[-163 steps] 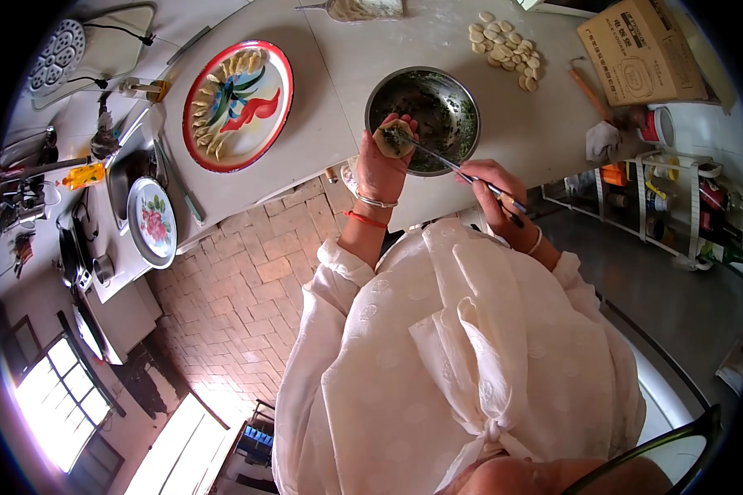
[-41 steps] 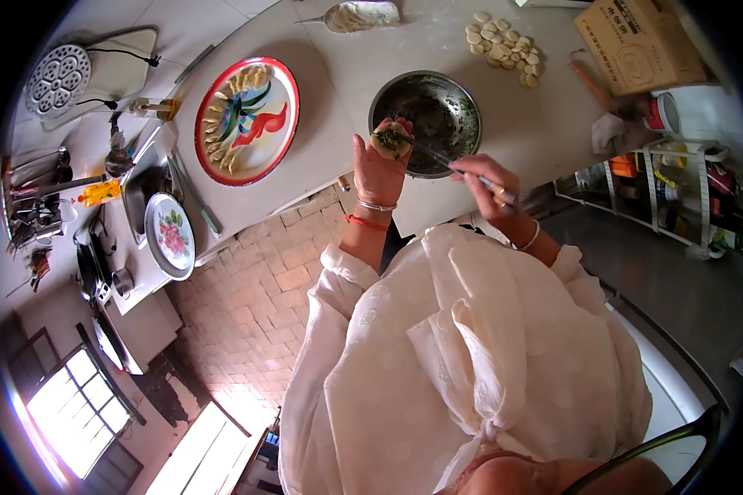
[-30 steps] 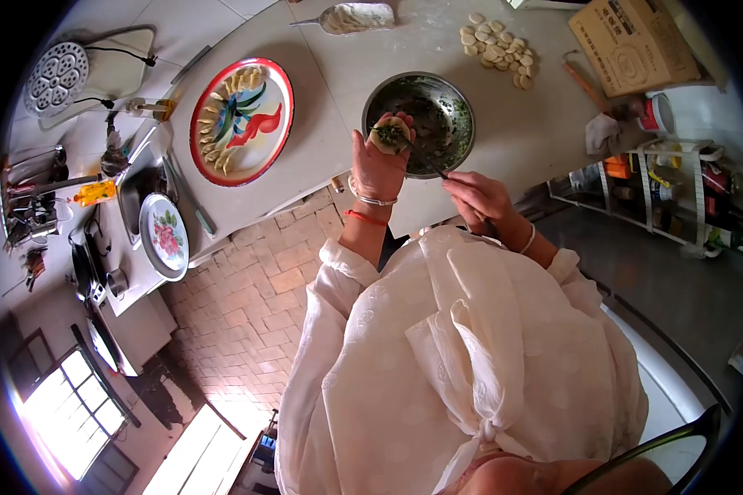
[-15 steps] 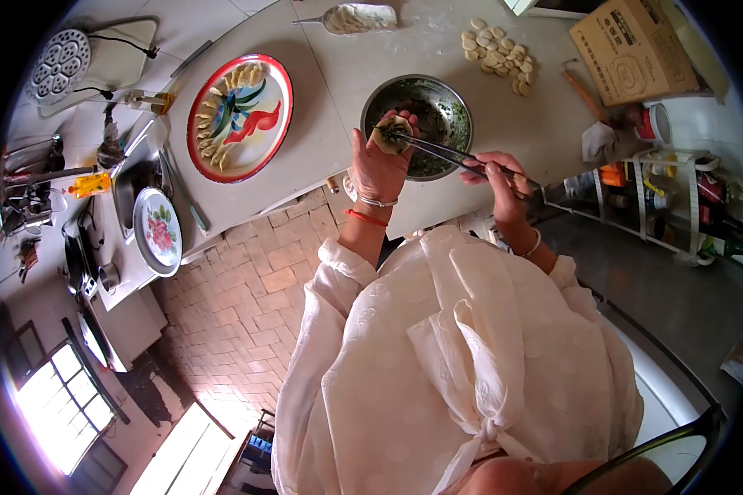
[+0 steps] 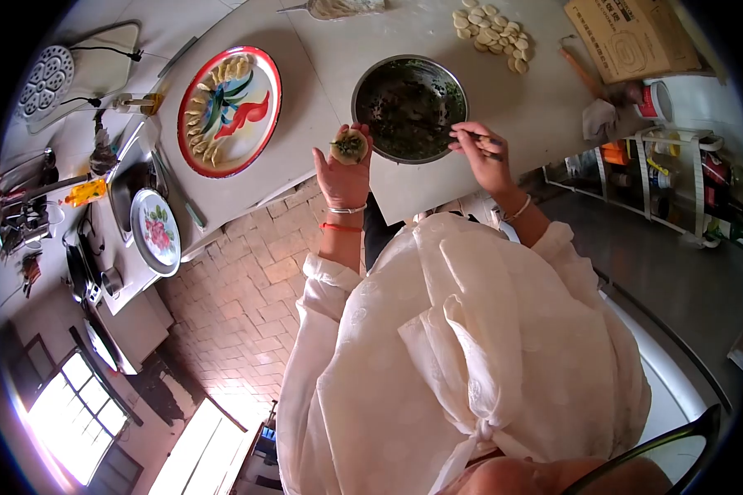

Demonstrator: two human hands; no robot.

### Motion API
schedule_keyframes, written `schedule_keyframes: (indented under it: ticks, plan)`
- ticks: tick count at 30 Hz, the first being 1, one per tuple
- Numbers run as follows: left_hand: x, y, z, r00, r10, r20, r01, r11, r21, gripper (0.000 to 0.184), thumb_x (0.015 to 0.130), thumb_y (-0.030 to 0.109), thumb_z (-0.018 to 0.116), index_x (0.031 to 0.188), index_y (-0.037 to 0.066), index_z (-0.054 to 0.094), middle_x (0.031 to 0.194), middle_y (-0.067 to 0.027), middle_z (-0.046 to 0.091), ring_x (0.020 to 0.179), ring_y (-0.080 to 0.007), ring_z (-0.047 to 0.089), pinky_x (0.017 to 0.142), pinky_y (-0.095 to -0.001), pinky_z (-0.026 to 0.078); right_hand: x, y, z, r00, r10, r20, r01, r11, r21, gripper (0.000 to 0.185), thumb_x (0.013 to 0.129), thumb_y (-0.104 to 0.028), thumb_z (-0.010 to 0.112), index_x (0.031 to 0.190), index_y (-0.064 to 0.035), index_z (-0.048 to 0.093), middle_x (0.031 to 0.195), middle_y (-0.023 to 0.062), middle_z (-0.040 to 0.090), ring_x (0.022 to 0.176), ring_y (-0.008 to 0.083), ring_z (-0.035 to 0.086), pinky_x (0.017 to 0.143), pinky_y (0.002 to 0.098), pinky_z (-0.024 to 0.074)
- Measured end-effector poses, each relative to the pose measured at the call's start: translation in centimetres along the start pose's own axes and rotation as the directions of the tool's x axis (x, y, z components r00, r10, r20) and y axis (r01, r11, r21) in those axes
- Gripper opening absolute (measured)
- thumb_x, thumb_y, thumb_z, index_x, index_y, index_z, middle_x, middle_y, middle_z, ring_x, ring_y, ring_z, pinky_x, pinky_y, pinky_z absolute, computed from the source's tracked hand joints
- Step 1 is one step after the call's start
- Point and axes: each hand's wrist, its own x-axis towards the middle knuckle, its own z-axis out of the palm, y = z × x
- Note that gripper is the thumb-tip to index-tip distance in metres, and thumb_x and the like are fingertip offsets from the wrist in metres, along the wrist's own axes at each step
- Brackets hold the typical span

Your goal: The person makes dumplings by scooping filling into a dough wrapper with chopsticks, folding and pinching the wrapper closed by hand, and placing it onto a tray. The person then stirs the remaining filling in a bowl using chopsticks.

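Dumplings (image 5: 195, 120), folded closed, line the far and left sides of the enamel tray (image 5: 252, 125) at the scene's left, so some of the work looks done. Just 1 round seems midway: the filled wrapper (image 5: 358, 154) in the left hand (image 5: 343, 180) bears a green dab of filling (image 5: 348, 146) at its middle, its edge not yet folded over. Plain wrappers (image 5: 494, 35) lie in a loose heap at the far right of the tabletop (image 5: 322, 115), and dark green filling mix (image 5: 400, 124) coats the steel bowl (image 5: 451, 89), so I judge a fair share is left.

The left hand is palm up, just beside the bowl's near-left rim, cradling the filled wrapper on its fingers. Its thumb stands out to the left, apart from the dough; the other fingers are partly hidden beneath, and I cannot tell how widely they spread.

At the bowl's right rim, the right hand (image 5: 487, 161) has its thumb and fingers pinched round the chopsticks (image 5: 494, 156), which point left over the bowl; their tips are lost against the mix.
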Motion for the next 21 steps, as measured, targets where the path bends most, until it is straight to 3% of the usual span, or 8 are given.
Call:
schedule_keyframes:
  ticks: [5, 11, 15, 21]
  plan:
    - [-0.7, -0.3, -1.4, 1.000, -0.009, -0.021, 0.008, 0.999, -0.038, 0.072, 0.099, 0.056, 0.035, 0.132, -0.007, 0.045, 0.135, -0.0231, 0.048, 0.130, -0.0374, 0.044, 0.114, -0.0479, 0.034, -0.5, 1.6, 2.4, 0.993, 0.065, 0.096, -0.073, 0.994, 0.086, 0.016, 0.097, -0.005, 0.056, 0.109, 0.0021, 0.064, 0.097, 0.0098, 0.068, 0.082, 0.0146, 0.068, 0.073, 0.0260, 0.0574]
    - [-0.7, -0.6, -0.8, 0.998, -0.021, -0.064, 0.018, 0.998, -0.053, 0.073, 0.098, 0.057, 0.035, 0.133, -0.007, 0.043, 0.135, -0.0231, 0.048, 0.130, -0.0372, 0.044, 0.113, -0.0474, 0.036, -1.0, 1.0, 3.7, 0.982, 0.186, 0.040, -0.189, 0.935, 0.301, 0.020, 0.098, -0.013, 0.057, 0.109, 0.0025, 0.064, 0.098, 0.0123, 0.068, 0.081, 0.0193, 0.070, 0.073, 0.0279, 0.0582]
    - [-0.9, -0.6, -0.5, 0.997, -0.017, -0.069, 0.015, 1.000, -0.026, 0.074, 0.098, 0.057, 0.036, 0.133, -0.007, 0.043, 0.136, -0.0230, 0.048, 0.131, -0.0365, 0.043, 0.114, -0.0474, 0.034, -0.3, 1.1, 3.3, 0.924, 0.382, -0.025, -0.324, 0.814, 0.481, 0.024, 0.098, -0.017, 0.055, 0.110, 0.0018, 0.062, 0.101, 0.0154, 0.068, 0.086, 0.0256, 0.070, 0.079, 0.0344, 0.0583]
    - [-1.0, -0.4, 0.1, 0.998, -0.041, -0.050, 0.039, 0.999, -0.033, 0.073, 0.099, 0.058, 0.032, 0.133, -0.006, 0.044, 0.135, -0.0232, 0.049, 0.129, -0.0373, 0.045, 0.112, -0.0469, 0.037, 0.4, 1.5, 2.1, 0.901, 0.429, -0.065, -0.289, 0.705, 0.647, 0.022, 0.096, -0.017, 0.059, 0.108, 0.0023, 0.063, 0.097, 0.0158, 0.068, 0.084, 0.0265, 0.071, 0.078, 0.0346, 0.0596]
